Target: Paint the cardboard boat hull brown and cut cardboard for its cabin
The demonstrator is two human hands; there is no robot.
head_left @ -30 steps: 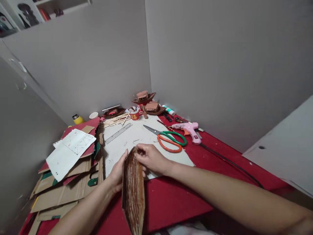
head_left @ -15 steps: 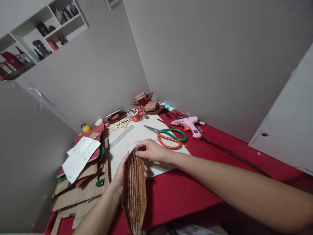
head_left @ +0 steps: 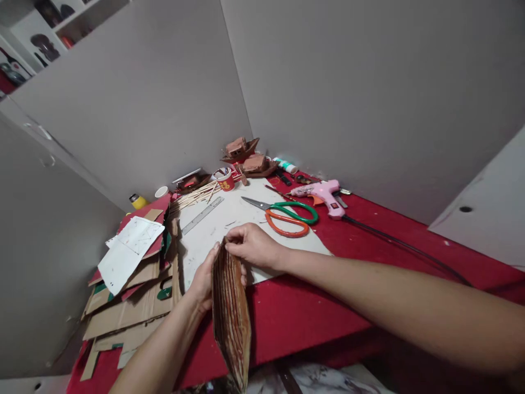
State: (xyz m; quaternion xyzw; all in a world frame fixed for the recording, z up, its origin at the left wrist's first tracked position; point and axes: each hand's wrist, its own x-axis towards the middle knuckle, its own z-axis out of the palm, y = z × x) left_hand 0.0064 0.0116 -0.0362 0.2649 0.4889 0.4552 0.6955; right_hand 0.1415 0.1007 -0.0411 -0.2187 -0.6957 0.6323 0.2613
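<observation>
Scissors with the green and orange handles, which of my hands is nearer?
Right. Your right hand is just on this side of the scissors; your left hand is farther away, to the left, holding the brown ribbed piece.

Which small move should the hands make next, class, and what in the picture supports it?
I would suggest a gentle pinch by the right hand at the far tip of the brown ridged piece. It seems sensible because that hand is at the tip, while the left hand supports the piece from its left side, near the same end.
</observation>
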